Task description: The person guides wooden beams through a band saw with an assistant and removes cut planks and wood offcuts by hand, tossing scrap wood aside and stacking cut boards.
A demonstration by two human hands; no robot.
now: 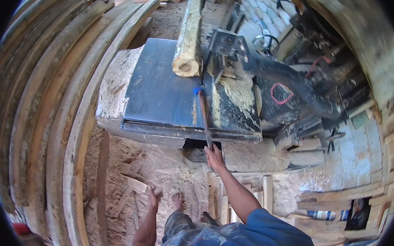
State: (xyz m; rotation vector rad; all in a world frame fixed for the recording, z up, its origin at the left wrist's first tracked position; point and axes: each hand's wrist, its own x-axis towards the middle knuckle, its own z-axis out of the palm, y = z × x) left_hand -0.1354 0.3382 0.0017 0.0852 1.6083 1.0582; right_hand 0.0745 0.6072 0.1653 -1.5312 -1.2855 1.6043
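My right hand (215, 157) is closed around the near end of a long, slim wooden stick (204, 109) with a blue far tip. The stick reaches over the dark metal saw table (151, 96), its tip just short of a log's cut end. That pale, peeled log (189, 46) lies lengthwise on the table, pointing away from me. Low on the left, my left hand (153, 198) hangs over the floor with its fingers curled. A light wood offcut (136, 185) shows right beside those fingers; I cannot tell whether they hold it.
Several long boards (76, 131) lean along the left side. Right of the log stands a dark machine frame (228, 43) with a thick arm, dusted with sawdust. Scraps and sawdust cover the floor (118, 169) near my bare foot (178, 200). Stacked lumber (334, 195) lies at the right.
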